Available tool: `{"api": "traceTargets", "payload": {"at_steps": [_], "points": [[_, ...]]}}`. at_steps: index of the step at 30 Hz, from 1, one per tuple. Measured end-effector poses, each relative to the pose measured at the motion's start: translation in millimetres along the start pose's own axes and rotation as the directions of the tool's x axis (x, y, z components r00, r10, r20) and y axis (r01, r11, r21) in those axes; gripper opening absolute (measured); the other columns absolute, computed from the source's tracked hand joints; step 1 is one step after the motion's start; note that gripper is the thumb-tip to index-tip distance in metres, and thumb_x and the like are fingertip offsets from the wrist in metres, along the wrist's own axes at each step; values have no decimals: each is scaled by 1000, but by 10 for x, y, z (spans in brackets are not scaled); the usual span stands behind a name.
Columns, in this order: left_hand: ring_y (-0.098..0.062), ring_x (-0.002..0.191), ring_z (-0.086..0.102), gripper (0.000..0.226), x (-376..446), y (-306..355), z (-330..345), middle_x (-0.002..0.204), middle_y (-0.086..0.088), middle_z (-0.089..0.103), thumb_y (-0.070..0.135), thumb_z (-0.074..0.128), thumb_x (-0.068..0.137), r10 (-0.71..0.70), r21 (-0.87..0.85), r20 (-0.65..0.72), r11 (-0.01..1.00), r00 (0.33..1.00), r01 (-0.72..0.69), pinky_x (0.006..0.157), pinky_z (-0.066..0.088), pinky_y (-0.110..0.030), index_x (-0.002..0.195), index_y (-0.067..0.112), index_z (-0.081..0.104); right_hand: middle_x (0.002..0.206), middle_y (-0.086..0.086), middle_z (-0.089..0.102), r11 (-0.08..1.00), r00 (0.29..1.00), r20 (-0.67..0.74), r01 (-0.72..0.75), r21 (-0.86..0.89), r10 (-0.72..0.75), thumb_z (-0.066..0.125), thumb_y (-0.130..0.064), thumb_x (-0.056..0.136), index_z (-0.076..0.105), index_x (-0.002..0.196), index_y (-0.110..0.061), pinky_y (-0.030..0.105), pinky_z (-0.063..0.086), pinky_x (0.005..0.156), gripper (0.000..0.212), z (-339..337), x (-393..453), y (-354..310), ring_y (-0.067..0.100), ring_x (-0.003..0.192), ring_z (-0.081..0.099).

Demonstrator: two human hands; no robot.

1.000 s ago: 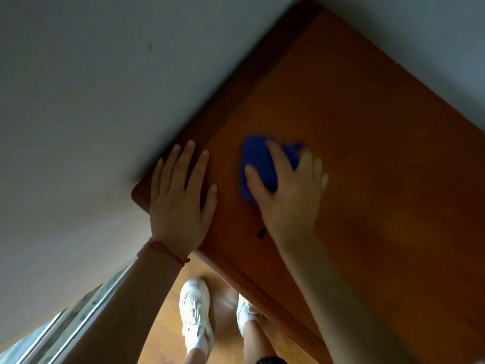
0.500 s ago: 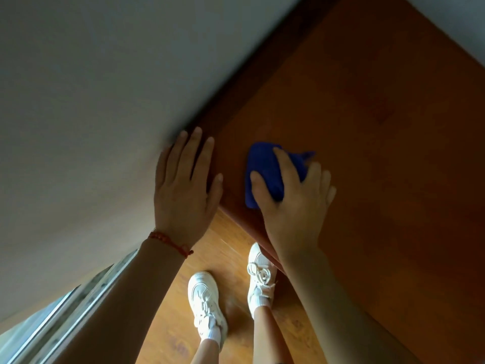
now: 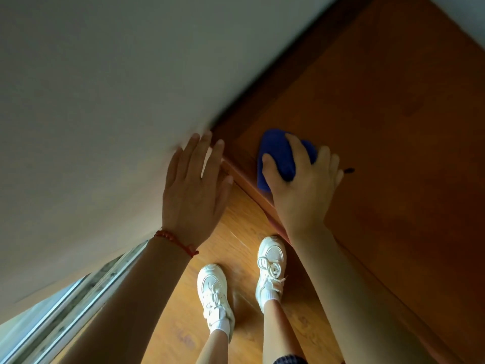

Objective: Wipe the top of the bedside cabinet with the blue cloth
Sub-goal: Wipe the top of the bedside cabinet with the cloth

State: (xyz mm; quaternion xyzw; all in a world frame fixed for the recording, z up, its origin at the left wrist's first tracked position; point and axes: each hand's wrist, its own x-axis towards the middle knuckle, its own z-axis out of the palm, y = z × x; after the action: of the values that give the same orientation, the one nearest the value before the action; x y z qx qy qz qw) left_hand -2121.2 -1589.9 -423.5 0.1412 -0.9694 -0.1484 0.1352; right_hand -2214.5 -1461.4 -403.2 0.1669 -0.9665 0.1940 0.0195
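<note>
The bedside cabinet's brown wooden top [image 3: 388, 106] fills the right side of the view, its near corner against a pale wall. A folded blue cloth [image 3: 277, 153] lies at that near-left corner, by the front edge. My right hand [image 3: 301, 190] presses flat on the cloth, thumb and forefinger spread over it, and covers its right part. Beside it on the left, my left hand [image 3: 195, 187] is open with fingers spread; it hovers at the cabinet's corner next to the wall and holds nothing. A red bead bracelet rings its wrist.
The pale wall [image 3: 105, 101] runs along the cabinet's left side. A small dark mark [image 3: 349, 170] sits on the top right of my right hand. Below are a wooden floor [image 3: 244, 227], my two white shoes [image 3: 214, 292], and a window frame [image 3: 65, 308] at lower left.
The view has tilted down and back, so more floor and both shoes show. My left hand has slid off the cabinet top to its corner. The cloth now sits nearer the front edge.
</note>
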Motion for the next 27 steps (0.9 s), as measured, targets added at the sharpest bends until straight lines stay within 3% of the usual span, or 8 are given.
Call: {"api": "traceTargets", "payload": {"at_steps": [5,10,13,20,22,25,27], "points": [[-38,127,39,48,-152,-2,-4,136,-25,44,30,39,95,-49,-34,7,998,999,49,101,34,-52,130,-1,47,95,14,56,999,998,23,52,2,-52,41,-57,81,56,120,-17,31,21,70,57,192,336,-345,29,83,47],[-36,129,37,44,-242,38,-49,137,-24,44,31,38,95,-94,-89,16,992,995,95,101,33,-54,131,5,39,89,13,57,969,965,101,244,-21,-241,44,-56,80,60,113,-20,32,28,68,52,53,-34,-149,29,79,49],[-35,128,35,44,-305,91,-41,136,-24,44,31,37,94,-155,-92,18,983,988,156,101,32,-52,130,5,39,87,13,58,951,943,122,309,17,-308,42,-55,80,61,112,-19,32,30,67,51,124,177,-223,30,77,49],[-31,131,27,47,-230,317,42,139,-23,41,31,37,91,-291,-58,19,955,957,292,105,26,-48,133,9,33,86,16,58,836,816,185,543,80,-548,38,-55,82,59,115,-17,34,33,69,55,147,660,-134,31,78,51],[-30,132,25,49,-147,396,79,140,-23,39,32,37,92,-318,-58,13,946,948,318,106,24,-45,134,9,33,93,16,57,862,840,203,504,54,-504,36,-57,83,55,121,-20,35,30,72,56,84,925,75,31,86,49],[-30,132,25,50,4,521,134,140,-23,39,34,36,94,-348,-44,-9,937,937,347,105,25,-46,134,3,40,104,14,54,955,944,144,292,62,-298,37,-59,85,50,127,-26,35,26,79,55,17,1368,362,30,98,45],[-31,132,26,52,143,625,196,139,-24,39,33,37,93,-368,-37,-21,930,930,367,104,25,-47,131,-1,45,103,13,54,950,941,133,306,56,-311,39,-57,85,50,126,-25,33,25,78,53,21,1427,406,29,97,45]]}}
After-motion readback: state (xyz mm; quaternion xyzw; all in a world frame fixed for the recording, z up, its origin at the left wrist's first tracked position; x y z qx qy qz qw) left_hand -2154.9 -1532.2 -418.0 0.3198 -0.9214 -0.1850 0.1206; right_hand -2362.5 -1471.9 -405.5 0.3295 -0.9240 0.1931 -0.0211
